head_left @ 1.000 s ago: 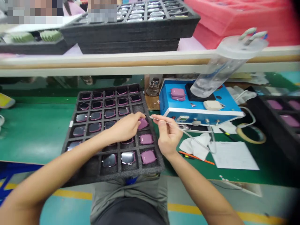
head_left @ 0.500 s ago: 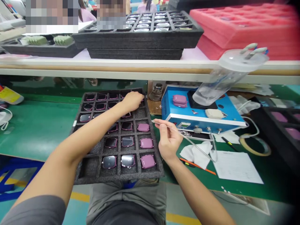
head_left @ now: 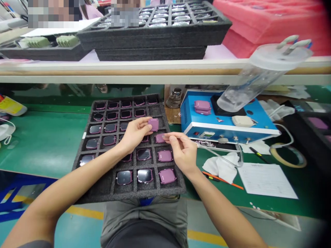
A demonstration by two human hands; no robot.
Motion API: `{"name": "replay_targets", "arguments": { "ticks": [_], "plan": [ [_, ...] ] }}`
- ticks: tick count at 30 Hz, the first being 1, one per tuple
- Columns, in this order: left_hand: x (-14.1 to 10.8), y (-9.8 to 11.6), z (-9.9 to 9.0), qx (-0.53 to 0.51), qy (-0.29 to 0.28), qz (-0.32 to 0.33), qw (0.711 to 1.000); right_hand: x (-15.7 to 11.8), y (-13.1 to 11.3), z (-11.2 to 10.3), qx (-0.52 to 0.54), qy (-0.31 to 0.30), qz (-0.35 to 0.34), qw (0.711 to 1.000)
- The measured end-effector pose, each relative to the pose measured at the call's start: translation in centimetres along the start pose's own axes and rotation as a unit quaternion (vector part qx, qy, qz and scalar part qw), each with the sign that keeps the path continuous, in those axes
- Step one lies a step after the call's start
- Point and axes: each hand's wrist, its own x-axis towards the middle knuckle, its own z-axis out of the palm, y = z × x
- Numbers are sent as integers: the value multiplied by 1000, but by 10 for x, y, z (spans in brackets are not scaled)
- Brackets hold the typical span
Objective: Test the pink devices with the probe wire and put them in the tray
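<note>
A black foam tray (head_left: 148, 196) divided into compartments lies in front of me. Most of its cells hold purple smartwatches with dark screens, such as this smartwatch (head_left: 124, 177); several purple watch cases (head_left: 167, 175) show plain backs in the right column. My left hand (head_left: 136, 132) pinches a purple watch case (head_left: 153, 124) between thumb and fingers above the tray's right side. Close by, my right hand (head_left: 184, 150) is closed on a thin clear tube (head_left: 214, 153), its tip end near another watch case (head_left: 160, 138) in the tray. Whether that tip touches it, I cannot tell.
On the right stands a blue machine (head_left: 230, 131) bearing purple cases and a clear plastic cylinder (head_left: 240, 82). Crumpled white tissue (head_left: 219, 164), a paper sheet (head_left: 267, 181) and a tape roll (head_left: 288, 155) lie before it. Overhead, a shelf (head_left: 129, 77) carries stacked black and red trays.
My left hand has come back from the tray's far right corner and now shows a purple watch case in its fingers. My right hand with the tube has moved slightly left, over the tray's edge.
</note>
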Motion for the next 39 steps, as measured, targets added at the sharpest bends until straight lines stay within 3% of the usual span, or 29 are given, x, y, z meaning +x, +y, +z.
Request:
{"name": "replay_targets", "arguments": {
  "ticks": [3,9,15,23,39],
  "plan": [
    [-4,-4,7,-50,5,-13,999,4,0,-1,16,48,-10,999],
    [-14,-13,10,-60,-41,-41,997,2,-7,0,6,114,-78,990],
    [-15,-16,15,-35,-78,-16,996,-1,-7,2,-4,72,-103,992],
    [-16,-16,15,-21,-91,-10,996,-4,-4,3,16,77,-57,995],
    [-17,-18,15,-24,-93,-7,995,-3,-4,4,29,81,-61,994]
  ]
}}
